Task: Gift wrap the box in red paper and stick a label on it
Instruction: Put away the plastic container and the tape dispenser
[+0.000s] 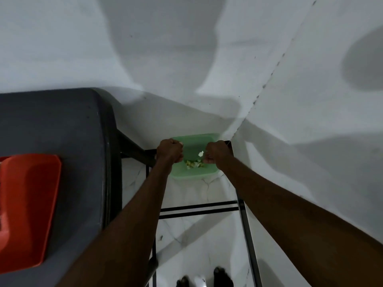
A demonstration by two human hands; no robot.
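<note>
Head view: left hand (pixel 170 151) and right hand (pixel 215 152) curled into fists over green bin (pixel 194 175) on floor; cannot tell what either grips. Small white scrap (pixel 200 153) beside right fist, paper bits (pixel 193 163) in bin bottom. Red-wrapped box (pixel 27 208) flat on grey table (pixel 68 125) at left, long axis running away from camera.
</note>
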